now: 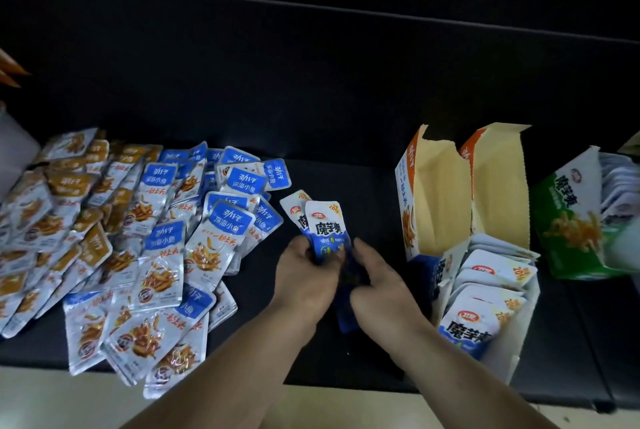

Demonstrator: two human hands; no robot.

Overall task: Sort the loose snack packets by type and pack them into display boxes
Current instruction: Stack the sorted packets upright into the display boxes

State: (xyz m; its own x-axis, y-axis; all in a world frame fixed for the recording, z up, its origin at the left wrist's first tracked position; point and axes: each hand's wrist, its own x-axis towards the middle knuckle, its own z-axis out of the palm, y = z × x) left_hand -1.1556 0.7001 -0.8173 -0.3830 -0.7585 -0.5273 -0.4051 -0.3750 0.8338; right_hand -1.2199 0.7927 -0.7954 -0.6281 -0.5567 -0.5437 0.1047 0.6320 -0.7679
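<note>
My left hand (306, 276) and my right hand (377, 285) meet at the centre, both gripping the lower end of a small stack of white-and-blue konjac packets (325, 226) held upright. To the left lies a wide heap of loose packets: blue-topped fish packets (194, 231) and orange-topped fish packets (65, 207). On the right, an open blue-and-white display box (523, 342) holds a row of the same white-and-blue konjac packets (485, 293).
An empty orange-and-white display box (436, 200) with raised flaps stands behind the blue one. A green display box (568, 220) with white packets sits at far right. All rest on a black surface (346, 179); a pale floor strip runs along the bottom.
</note>
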